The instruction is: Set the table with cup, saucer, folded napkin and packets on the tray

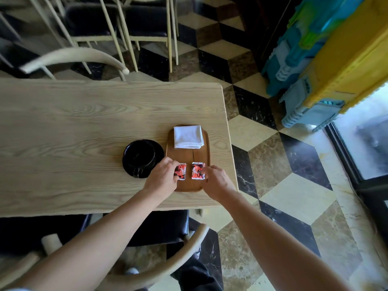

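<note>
1. 2 red-and-white packets lie side by side on the near half of your wooden tray: the left packet and the right packet, close together but with a strip of bare wood showing between them.
2. Your left hand reaches in from the lower left, and its fingertips pinch the left edge of the left packet, covering part of it.
3. Your right hand comes in from the lower right with its fingers curled; its fingertips touch the right edge of the right packet. You press or pinch that edge, but the view does not show whether the grip is fully closed around it.
4. The folded white napkin sits flat on the far end of the tray, its far edge reaching the tray's rim, well apart from the 2 packets.
5. The black cup stands upright on the black saucer, which rests on the tabletop just left of the tray, its rim touching or nearly touching the tray's left side. The cup's handle points toward you.
6. The tray lies near the right end of the pale wood-grain tabletop, its long side running away from you.
7. 1 cream chair with a dark seat stands tucked under the near edge, between your 2 forearms; more chairs stand beyond the far edge on the patterned marble floor.
</note>
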The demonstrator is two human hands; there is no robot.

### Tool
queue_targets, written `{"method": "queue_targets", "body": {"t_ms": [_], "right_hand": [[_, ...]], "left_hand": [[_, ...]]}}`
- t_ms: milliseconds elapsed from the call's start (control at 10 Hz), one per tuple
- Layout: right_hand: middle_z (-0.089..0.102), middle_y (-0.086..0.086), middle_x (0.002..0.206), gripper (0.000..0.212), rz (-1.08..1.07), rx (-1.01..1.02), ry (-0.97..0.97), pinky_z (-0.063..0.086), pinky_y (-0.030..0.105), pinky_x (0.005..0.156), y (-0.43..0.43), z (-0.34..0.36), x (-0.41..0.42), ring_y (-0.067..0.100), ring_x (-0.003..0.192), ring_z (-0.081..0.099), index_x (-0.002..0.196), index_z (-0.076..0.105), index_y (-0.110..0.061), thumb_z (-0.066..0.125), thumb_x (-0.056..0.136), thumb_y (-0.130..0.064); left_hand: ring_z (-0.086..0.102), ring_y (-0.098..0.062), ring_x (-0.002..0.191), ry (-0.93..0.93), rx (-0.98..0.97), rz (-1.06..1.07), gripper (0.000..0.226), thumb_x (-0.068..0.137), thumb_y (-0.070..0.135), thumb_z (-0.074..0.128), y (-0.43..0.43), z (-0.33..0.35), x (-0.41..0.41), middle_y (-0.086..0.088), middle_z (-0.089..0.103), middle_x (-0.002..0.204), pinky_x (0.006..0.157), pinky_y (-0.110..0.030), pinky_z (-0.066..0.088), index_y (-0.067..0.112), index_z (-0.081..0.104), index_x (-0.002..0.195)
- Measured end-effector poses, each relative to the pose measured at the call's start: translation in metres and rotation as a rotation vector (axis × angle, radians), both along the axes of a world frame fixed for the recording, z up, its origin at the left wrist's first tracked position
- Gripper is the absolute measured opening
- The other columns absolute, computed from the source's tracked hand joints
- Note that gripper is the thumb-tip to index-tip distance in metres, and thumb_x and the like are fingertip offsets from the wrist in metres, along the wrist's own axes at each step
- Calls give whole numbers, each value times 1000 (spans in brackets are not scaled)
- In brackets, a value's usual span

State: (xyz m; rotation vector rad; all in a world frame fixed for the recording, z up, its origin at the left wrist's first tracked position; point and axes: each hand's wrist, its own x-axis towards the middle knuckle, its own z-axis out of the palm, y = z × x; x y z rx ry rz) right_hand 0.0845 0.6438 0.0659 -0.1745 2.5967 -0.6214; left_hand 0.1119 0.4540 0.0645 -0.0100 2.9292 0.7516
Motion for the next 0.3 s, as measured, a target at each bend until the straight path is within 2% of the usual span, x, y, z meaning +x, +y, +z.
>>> {"method": "queue_targets", "body": {"t_ms": [100, 200, 300], "right_hand": [[63, 7, 109, 27, 37, 97, -68, 57, 36, 76, -7, 39, 16, 25, 86, 63, 115, 63, -20, 53, 90, -25], [61, 3, 84, 34, 81, 206, -115, 57, 35, 73, -18, 79, 33, 21, 74, 61, 110, 65, -17, 57, 90, -43], [64, 8, 101, 58, 127, 315, -52, 53, 38, 81, -35, 130, 47, 28, 94, 63, 126, 57, -17, 52, 89, -61]], "left_hand": [[62, -26, 102, -39, -86, -71, 30, 85, 23, 65, -11, 44, 6, -5, 61, 110, 84, -38, 52, 15, 63, 114], [59, -26, 111, -115, -198, -145, 31, 85, 30, 61, -29, 88, 16, -4, 65, 115, 86, -36, 50, 18, 62, 114], [59, -26, 111, -108, -307, -184, 30, 87, 36, 57, -51, 144, 31, -3, 66, 119, 89, -35, 50, 21, 63, 112]]}}
